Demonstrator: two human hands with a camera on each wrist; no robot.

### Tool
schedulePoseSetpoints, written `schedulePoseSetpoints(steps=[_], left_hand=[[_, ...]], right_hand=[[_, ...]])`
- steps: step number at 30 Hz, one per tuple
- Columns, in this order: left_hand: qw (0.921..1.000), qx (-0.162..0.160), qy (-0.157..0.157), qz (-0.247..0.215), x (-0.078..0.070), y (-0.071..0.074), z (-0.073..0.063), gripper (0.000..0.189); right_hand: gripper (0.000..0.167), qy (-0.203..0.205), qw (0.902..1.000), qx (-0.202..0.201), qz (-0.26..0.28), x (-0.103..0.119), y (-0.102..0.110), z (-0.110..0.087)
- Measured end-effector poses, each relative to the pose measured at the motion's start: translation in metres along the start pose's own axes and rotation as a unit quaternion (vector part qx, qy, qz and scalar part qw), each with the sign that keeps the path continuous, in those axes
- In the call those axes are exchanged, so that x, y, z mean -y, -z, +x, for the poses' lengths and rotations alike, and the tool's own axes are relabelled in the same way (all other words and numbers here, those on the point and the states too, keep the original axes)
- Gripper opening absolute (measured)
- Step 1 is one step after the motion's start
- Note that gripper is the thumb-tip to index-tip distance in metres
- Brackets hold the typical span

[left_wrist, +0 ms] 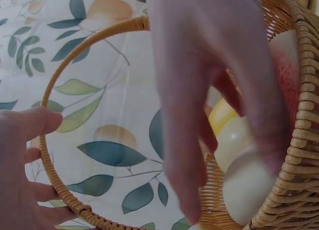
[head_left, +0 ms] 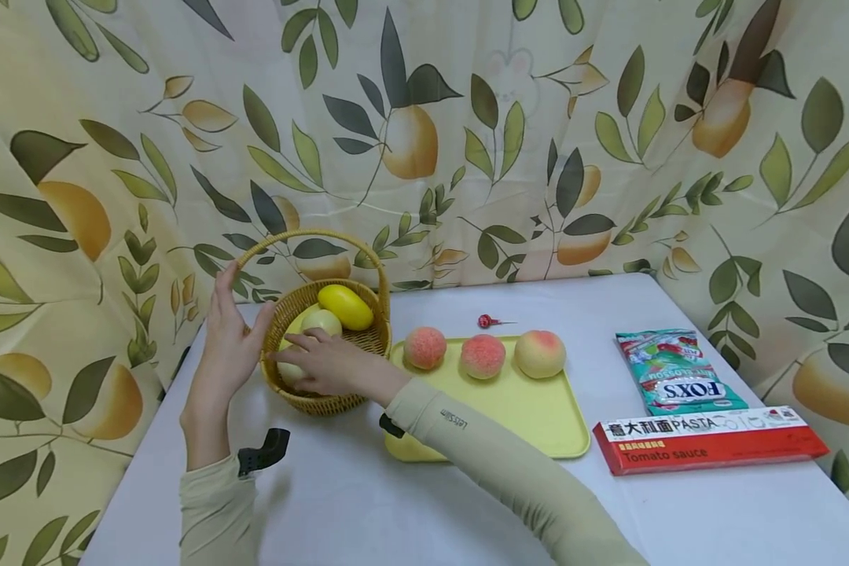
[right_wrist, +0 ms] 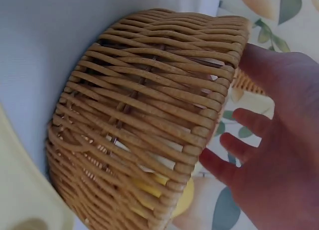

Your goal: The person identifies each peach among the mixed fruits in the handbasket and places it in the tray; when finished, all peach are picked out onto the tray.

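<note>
While the left hand [head_left: 235, 342] touches the handle [head_left: 311, 233] with straight fingers, the right hand [head_left: 336, 364] reaches down into the basket [head_left: 325, 405]. Its fingers are spread apart by a pale round fruit [left_wrist: 244, 190]; I cannot tell if they touch it. The basket sits on the left, with a yellow fruit [head_left: 347, 306] at its far side. Just right of it, a yellow tray [head_left: 495, 424] has three peaches [head_left: 483, 357]. More to the right are a red box [head_left: 714, 453] and a bag [head_left: 668, 365].
</note>
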State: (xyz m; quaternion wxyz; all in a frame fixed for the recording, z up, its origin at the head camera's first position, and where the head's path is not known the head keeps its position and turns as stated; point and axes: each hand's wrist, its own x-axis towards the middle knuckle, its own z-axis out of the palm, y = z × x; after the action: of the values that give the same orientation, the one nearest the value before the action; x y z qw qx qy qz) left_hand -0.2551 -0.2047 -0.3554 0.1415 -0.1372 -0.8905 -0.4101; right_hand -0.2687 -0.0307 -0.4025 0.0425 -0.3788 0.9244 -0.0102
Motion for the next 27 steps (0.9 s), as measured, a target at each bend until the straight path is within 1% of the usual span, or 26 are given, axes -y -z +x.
schedulePoseSetpoints(steps=[3,6,9,11,15,20,23,27], left_hand=[[1.0000,0.001,0.003,0.000,0.001,0.001,-0.001,0.080],[1.0000,0.000,0.001,0.003,0.002,0.001,-0.002,0.080],[1.0000,-0.004,-0.005,0.004,0.002,0.000,-0.001,0.079],[0.9999,-0.005,-0.009,0.001,0.002,-0.001,0.001,0.079],[0.9999,-0.006,-0.014,-0.006,0.002,-0.002,0.001,0.078],[0.9999,-0.006,-0.012,-0.006,0.003,-0.004,0.002,0.078],[1.0000,-0.002,-0.005,-0.002,0.003,-0.005,0.002,0.078],[1.0000,-0.001,0.003,0.004,0.002,-0.002,0.001,0.079]], right_hand=[[0.072,-0.013,0.9996,0.025,0.008,0.002,-0.001,0.006],[0.076,-0.027,0.9982,0.053,0.013,0.003,-0.004,0.013],[0.075,-0.038,0.9968,0.071,0.006,0.005,-0.007,0.019],[0.074,-0.044,0.9961,0.075,-0.007,0.006,-0.008,0.022],[0.070,-0.051,0.9962,0.064,-0.031,0.008,-0.012,0.028],[0.063,-0.042,0.9975,0.031,-0.048,0.008,-0.016,0.028],[0.063,-0.032,0.9977,0.017,-0.057,0.006,-0.017,0.027],[0.065,-0.021,0.9987,-0.002,-0.045,0.004,-0.017,0.028]])
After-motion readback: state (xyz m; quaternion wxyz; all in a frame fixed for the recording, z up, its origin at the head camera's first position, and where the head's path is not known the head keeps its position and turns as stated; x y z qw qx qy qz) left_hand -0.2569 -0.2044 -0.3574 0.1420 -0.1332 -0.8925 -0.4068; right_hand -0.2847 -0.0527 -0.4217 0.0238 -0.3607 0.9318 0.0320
